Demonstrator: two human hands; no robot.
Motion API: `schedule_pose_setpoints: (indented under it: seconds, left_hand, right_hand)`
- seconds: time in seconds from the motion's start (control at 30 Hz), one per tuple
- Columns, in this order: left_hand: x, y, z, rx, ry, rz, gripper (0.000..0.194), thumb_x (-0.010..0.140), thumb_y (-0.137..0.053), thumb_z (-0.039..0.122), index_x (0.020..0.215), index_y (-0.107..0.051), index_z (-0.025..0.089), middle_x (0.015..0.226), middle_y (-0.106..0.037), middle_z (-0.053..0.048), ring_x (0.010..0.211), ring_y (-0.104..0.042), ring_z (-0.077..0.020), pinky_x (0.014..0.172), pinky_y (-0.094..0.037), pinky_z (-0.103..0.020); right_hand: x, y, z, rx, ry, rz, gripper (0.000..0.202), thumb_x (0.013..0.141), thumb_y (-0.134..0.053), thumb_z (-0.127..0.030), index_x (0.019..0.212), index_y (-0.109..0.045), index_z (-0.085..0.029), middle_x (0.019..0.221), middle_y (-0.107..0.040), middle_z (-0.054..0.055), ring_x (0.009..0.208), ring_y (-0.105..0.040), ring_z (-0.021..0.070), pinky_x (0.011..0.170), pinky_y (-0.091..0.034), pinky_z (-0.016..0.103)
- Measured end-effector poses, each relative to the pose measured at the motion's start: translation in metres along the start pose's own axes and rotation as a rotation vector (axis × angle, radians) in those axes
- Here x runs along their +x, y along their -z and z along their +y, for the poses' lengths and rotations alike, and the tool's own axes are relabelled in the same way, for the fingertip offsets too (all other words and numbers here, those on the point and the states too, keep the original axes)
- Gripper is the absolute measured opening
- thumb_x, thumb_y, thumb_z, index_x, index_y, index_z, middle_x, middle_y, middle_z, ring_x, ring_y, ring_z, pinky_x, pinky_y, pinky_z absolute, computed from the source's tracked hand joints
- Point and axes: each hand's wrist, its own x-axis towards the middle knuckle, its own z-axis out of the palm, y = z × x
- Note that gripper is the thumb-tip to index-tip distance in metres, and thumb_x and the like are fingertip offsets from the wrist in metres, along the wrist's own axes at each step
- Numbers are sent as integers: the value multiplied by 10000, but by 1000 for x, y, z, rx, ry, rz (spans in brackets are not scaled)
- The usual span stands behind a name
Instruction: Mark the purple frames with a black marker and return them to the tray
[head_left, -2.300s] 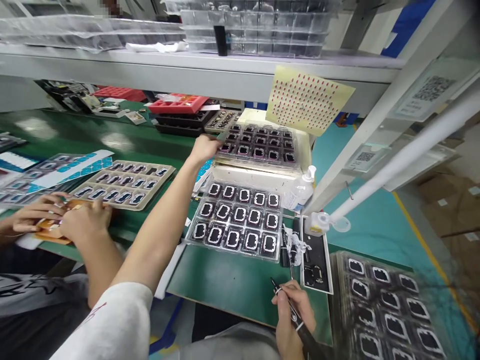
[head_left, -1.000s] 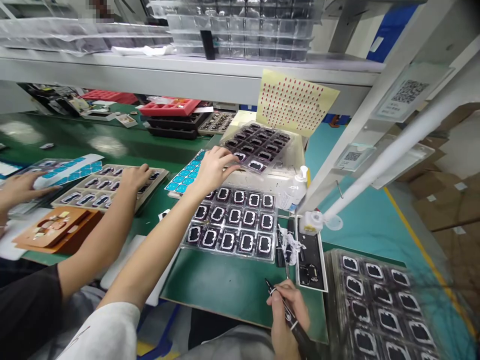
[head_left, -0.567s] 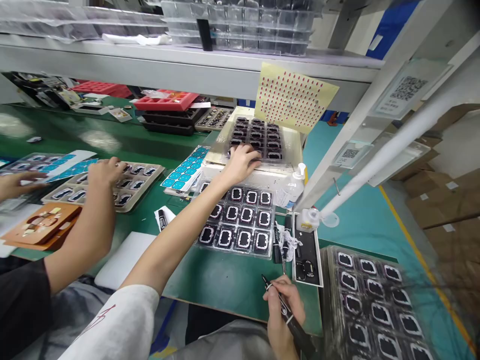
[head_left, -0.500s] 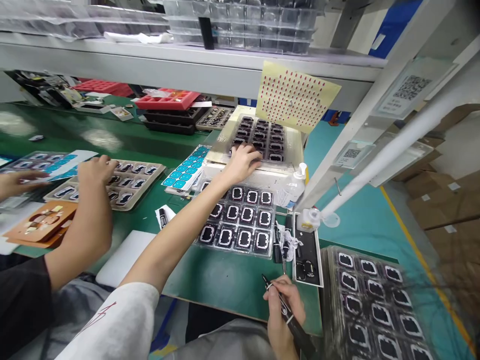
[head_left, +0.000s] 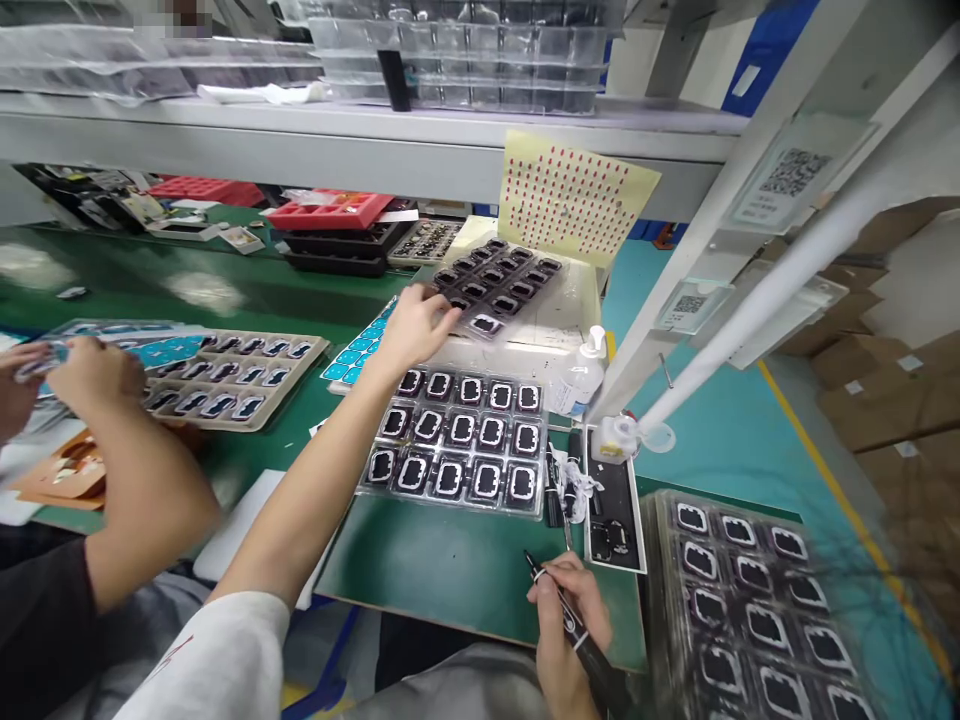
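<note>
My left hand (head_left: pixel 421 325) reaches to the back and grips the near left corner of a clear plastic tray (head_left: pixel 517 318) of dark square parts. That tray sits askew over a pale box (head_left: pixel 574 310). In my right hand (head_left: pixel 574 610), near the front edge of the bench, is a black marker pen (head_left: pixel 576 625), its dark tip pointing up and left. Between my hands lies another clear tray (head_left: pixel 536 505), filled with rows of black parts with white rims. A thin metal tool (head_left: pixel 568 535) shows just above my right fingers; its far end is unclear.
Right of the middle tray lie crumpled tissue (head_left: pixel 579 488), a white-edged box (head_left: pixel 641 545) and a pump bottle (head_left: pixel 581 375). Stacked trays (head_left: pixel 660 610) stand at the right edge. A co-worker's hands (head_left: pixel 97 375) work at the left. A shelf (head_left: pixel 420 135) crosses overhead.
My left hand has moved left and the back tray has turned askew with it. My right hand keeps its place with the marker pen. The co-worker's hands have shifted left.
</note>
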Motion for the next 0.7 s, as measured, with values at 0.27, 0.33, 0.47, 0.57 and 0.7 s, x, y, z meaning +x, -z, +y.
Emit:
schedule_pose_setpoints:
  seconds: [0.27,0.33,0.47,0.57,0.7]
  left_hand:
    - [-1,10,11,8,162,265,356,1133,-554,334,1438,-694,216,1317,-732,-200,1301,-704,-426,1166,-565,-588]
    - [-4,2,32,42,8,170,348,1151,-570,426,1393,-731,235,1316,-751,-191,1336,-674,-444,1161,-549,-603]
    - [-5,-23,63,93,-89,10,391,1147,-594,500,1391,-747,235,1387,-752,-226,1390,-624,-507,1126,-526,-663]
    - [-4,-35,66,82,-80,14,366,1154,-577,474,1380,-737,235,1385,-757,-229,1398,-623,-512,1135,-503,-675]
    - [-6,-35,50,95,-124,9,329,1151,-568,456,1343,-736,247,1387,-756,-208,1379,-635,-476,1134,-496,-625]
  right_hand:
    - [5,-3,-11,10,0,31,65,954,-801,-305,922,-748,-285,769,-727,-28,668,-728,199,591,-599,328]
    - [4,-4,-8,7,11,19,62,950,-806,-310,929,-755,-283,772,-734,-25,666,-727,200,580,-598,326]
    - [-2,-9,2,-11,54,83,45,958,-798,-312,973,-775,-276,769,-733,-18,661,-708,190,580,-570,312]
    - [-5,-9,4,-20,33,107,45,965,-794,-311,995,-785,-278,767,-730,-14,691,-717,202,628,-590,339]
    - [-3,-4,-1,-7,-21,56,61,935,-826,-323,972,-793,-287,800,-748,-4,716,-747,227,606,-602,355]
